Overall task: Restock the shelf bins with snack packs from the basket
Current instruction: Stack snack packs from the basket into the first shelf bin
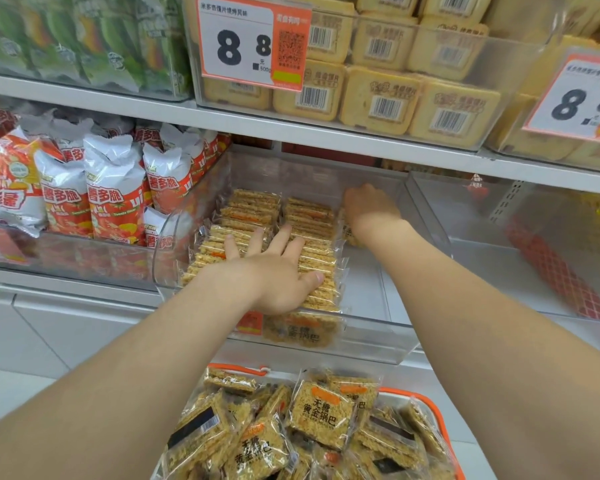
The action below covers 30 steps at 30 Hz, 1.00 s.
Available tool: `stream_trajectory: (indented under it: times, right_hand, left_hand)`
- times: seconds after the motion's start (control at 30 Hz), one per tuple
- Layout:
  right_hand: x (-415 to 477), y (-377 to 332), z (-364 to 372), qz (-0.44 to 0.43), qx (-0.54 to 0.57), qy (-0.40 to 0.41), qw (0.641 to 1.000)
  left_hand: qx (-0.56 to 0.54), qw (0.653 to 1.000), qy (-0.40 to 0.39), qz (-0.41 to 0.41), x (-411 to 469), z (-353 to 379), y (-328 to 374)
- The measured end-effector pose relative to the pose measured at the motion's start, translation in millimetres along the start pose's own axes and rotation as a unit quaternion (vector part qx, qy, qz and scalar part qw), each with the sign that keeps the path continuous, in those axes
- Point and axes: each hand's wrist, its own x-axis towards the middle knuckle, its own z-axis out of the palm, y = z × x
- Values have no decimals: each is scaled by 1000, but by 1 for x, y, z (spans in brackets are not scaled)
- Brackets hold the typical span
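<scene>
We read "无糖 黄金锅巴" on the packs (321,414) in the basket (426,403), and "8.8 元" on the tag (253,43) above. Two rows (309,220) fill the left of the clear bin (378,344), and its right side lies bare. Our left hand (274,268) rests flat on them, grip open; the right hand (369,207) is perhaps on a pack, but we cannot tell its grip.

On my left stand red-and-white crisp bags (115,199), with green packets (84,39) above. Overhead, pale yellow barcoded packs (381,102) sit behind an orange-edged 8.8 price tag (253,43).
</scene>
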Motion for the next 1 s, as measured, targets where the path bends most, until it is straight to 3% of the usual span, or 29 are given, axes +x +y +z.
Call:
stream_trajectory:
  times: [0.1, 0.23, 0.3, 0.4, 0.5, 0.6, 0.7, 0.77, 1.0]
  right_hand:
    - [-3, 2, -9, 12, -4, -35, 999]
    - [-30, 8, -21, -17, 45, -79, 996]
    - [-53, 9, -27, -36, 67, -21, 997]
    - [-96, 11, -35, -60, 113, 137, 982]
    - [-148, 13, -46, -114, 162, 197, 960]
    - [-189, 16, -52, -198, 95, 110, 970]
    - [-213, 16, -40, -268, 5, -27, 963]
    - [-226, 17, -22, -289, -43, -90, 952]
    - [-257, 26, 21, -247, -117, -274, 922]
  left_hand:
    - [-5, 999, 37, 6, -3, 1, 1]
    - [32, 988, 148, 13, -15, 0, 7]
    - [42, 977, 209, 10, -26, -2, 12]
    - [0, 960, 280, 23, -45, -9, 24]
    - [-79, 944, 316, 45, -69, -16, 35]
    - [-104, 964, 240, 53, -90, -12, 40]
    - [-24, 996, 64, 64, -98, 2, 44]
    - [30, 996, -29, 74, -97, 20, 49]
    - [161, 977, -97, 100, -73, 102, 92]
